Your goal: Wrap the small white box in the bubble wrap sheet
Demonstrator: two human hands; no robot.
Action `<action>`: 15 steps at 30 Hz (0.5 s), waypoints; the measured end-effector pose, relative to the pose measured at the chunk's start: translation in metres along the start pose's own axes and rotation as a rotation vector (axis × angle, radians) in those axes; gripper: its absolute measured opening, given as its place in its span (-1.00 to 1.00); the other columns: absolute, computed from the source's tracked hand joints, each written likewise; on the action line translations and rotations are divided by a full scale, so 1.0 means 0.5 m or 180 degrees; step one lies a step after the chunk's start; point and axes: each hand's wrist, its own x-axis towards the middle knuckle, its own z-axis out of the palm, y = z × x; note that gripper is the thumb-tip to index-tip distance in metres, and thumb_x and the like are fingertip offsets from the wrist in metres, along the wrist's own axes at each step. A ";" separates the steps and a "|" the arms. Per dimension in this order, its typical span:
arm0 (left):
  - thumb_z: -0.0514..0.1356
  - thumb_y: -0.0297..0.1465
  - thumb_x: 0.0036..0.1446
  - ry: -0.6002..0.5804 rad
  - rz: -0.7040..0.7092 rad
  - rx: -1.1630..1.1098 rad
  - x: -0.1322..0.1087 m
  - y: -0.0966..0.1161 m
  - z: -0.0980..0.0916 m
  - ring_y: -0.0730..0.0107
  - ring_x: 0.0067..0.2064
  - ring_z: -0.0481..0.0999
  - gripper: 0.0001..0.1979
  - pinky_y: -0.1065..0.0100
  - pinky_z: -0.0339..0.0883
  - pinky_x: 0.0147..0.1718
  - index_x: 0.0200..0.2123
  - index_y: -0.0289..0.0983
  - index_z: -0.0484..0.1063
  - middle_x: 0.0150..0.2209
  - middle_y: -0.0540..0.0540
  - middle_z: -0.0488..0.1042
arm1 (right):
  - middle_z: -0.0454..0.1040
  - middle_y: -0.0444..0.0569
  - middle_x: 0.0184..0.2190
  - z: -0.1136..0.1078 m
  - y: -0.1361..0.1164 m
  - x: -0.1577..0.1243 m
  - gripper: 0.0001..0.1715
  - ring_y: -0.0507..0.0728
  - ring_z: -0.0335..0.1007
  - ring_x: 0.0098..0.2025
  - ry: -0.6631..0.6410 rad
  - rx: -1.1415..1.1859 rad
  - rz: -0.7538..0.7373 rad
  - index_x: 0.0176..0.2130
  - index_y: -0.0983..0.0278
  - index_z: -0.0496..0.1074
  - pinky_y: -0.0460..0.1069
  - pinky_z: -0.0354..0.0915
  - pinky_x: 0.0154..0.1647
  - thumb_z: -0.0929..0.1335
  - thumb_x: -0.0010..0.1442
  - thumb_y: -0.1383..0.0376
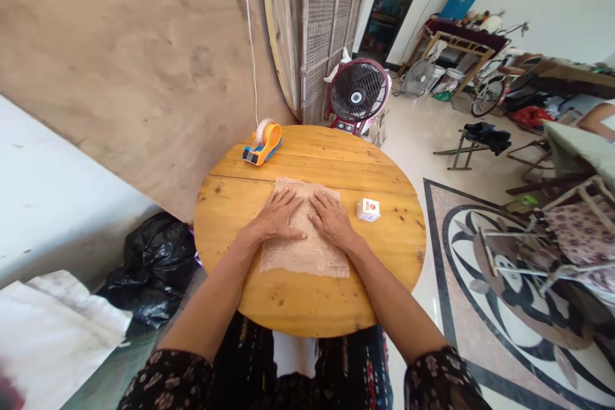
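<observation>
A sheet of bubble wrap [307,255] lies flat in the middle of a round wooden table [384,250]. My left hand [278,214] rests palm down on its left half, fingers stretched out. My right hand [331,218] lies flat beside it on the right half, fingers also spread. Neither hand holds anything. A small white and red box [368,209] stands on the table just right of my right hand. An orange tape dispenser [263,142] sits at the table's far left edge.
A black bag [154,266] lies on the floor left of the table. A dark red fan [358,93] stands behind the table by a woven screen [327,19]. Chairs, frames and clutter fill the right side of the room.
</observation>
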 end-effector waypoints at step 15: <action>0.14 -0.27 0.13 0.1310 0.0265 -0.0071 0.003 0.004 -0.021 0.06 0.23 0.20 -0.58 0.01 0.06 0.20 0.06 -0.25 0.36 0.15 -0.20 0.34 | 0.19 0.14 0.25 -0.017 0.017 -0.002 -0.47 0.25 0.04 0.28 0.0156 -0.0107 0.0284 0.18 0.31 0.25 0.16 -0.01 0.24 0.19 0.30 0.13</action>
